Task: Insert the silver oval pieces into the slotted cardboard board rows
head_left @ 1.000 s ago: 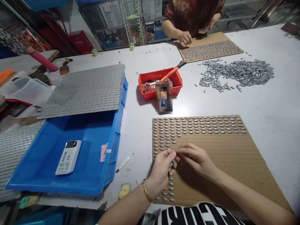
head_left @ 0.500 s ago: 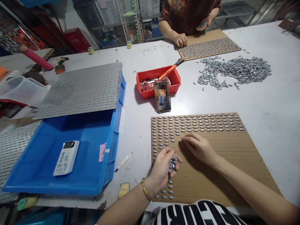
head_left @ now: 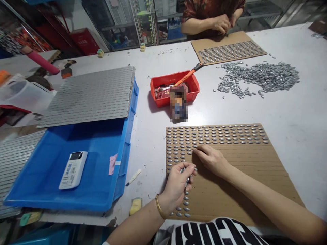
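Cupped over the left part of the cardboard sheet [head_left: 245, 183], my left hand [head_left: 178, 180] holds a bunch of small silver oval pieces [head_left: 188, 177], with one piece by the thumb tip. My right hand [head_left: 211, 158] rests on the sheet just right of the short rows, fingertips pinched together near the end of a row; whatever is between them is too small to make out. Silver ovals [head_left: 219, 131] lie in even rows along the sheet's top and down its left side.
Left stands a blue crate [head_left: 102, 200] with a white device [head_left: 73, 170] inside and a stack of grey sheets [head_left: 89, 95] across it. Beyond my sheet are a red bin [head_left: 159, 102] and a pile of silver pieces [head_left: 276, 76]. A person works at another sheet [head_left: 217, 44] opposite.
My right hand has shifted slightly left along the rows. My left thumb has closed further over the pieces. The other person's hands have come together above their sheet.
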### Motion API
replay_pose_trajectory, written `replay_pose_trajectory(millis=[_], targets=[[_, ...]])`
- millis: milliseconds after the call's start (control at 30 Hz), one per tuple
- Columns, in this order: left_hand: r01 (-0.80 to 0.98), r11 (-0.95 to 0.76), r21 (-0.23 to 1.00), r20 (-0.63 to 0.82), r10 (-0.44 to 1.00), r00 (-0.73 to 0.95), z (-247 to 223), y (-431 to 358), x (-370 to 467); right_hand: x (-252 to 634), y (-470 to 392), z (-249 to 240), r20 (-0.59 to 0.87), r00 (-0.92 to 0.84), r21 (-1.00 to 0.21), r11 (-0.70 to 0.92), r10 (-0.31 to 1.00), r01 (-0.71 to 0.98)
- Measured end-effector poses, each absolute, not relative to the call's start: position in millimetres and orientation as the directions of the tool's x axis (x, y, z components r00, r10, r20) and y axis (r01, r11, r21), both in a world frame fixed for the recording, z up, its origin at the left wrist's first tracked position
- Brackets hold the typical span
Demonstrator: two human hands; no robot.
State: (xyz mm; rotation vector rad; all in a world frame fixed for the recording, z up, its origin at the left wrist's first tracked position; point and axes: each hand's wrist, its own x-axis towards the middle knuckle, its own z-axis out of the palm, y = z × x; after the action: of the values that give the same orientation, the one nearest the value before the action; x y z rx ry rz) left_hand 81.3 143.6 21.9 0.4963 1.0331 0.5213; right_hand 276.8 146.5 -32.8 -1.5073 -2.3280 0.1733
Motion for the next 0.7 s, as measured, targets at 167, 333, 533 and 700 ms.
replay_pose_trajectory(millis=[167,333,533,700], targets=[[-0.197,0.773,0.603,-0.671,0.624,0.400,23.1,145.0,80.8,277.6,146.9,-31.7,0.222,-0.378,-0.322,0.433,0.899,0.842],[-0.233,0.767,0.598,-0.671,0.638,0.379,22.3,146.7,80.2,277.3,147.8,-30.6,0.220,-0.380,-0.318,0.434,0.899,0.843],[-0.240,0.762,0.602,-0.664,0.644,0.379,21.8,147.5,80.2,276.3,147.3,-31.9,0.245,-0.351,-0.319,0.417,0.904,0.851],[-0.238,0.765,0.599,-0.674,0.642,0.366,22.3,146.9,80.2,277.2,147.7,-34.6,0.259,-0.352,-0.357,0.428,0.899,0.830]])
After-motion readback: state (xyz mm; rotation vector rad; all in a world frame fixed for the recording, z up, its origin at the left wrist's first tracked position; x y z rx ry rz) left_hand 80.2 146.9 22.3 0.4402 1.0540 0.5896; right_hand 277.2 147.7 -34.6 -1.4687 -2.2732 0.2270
